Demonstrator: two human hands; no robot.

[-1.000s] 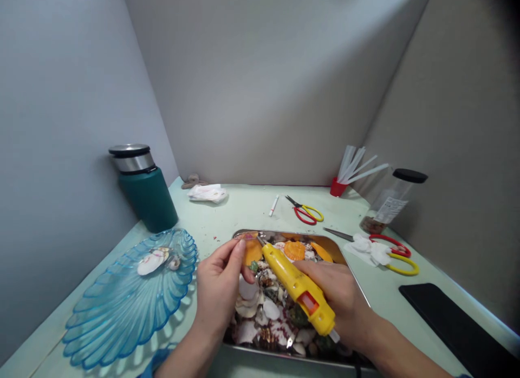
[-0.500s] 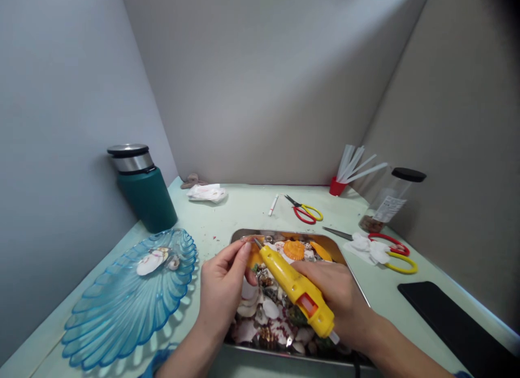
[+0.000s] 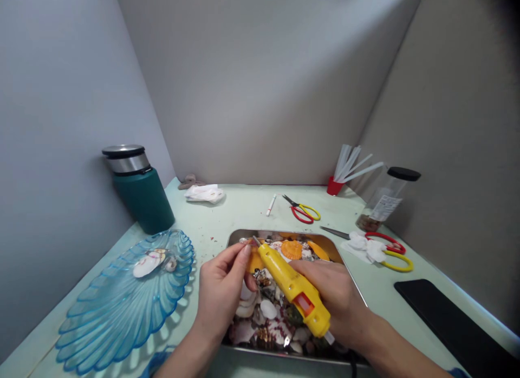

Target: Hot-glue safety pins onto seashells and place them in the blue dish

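Note:
In my right hand (image 3: 339, 291) is a yellow glue gun (image 3: 294, 286), its fingers wrapped round the handle. A clear glue stick pokes from its back end, and its metal nozzle points up and left. My left hand (image 3: 223, 283) is pinched at the nozzle tip; a thin edge shows at its fingertips, too small to make out. Just beneath those fingers an orange shell (image 3: 254, 262) shows; whether it is held I cannot tell. Both hands are above a metal tray (image 3: 280, 230) full of mixed shells, including a ribbed orange scallop shell (image 3: 291, 249).
On the left are a blue shell-shaped dish (image 3: 122, 318) holding a few shells and a green bottle (image 3: 144, 199). White tissue packs (image 3: 205, 194), small scissors (image 3: 303, 209), a red cup of glue sticks (image 3: 335, 186), a jar (image 3: 384, 204), larger scissors (image 3: 396, 264) and a black slab (image 3: 442, 318) lie around.
The whole view has shifted slightly, so everything appears a little further left. Both hands and the glue gun keep nearly the same pose, with the nozzle still at the left fingertips.

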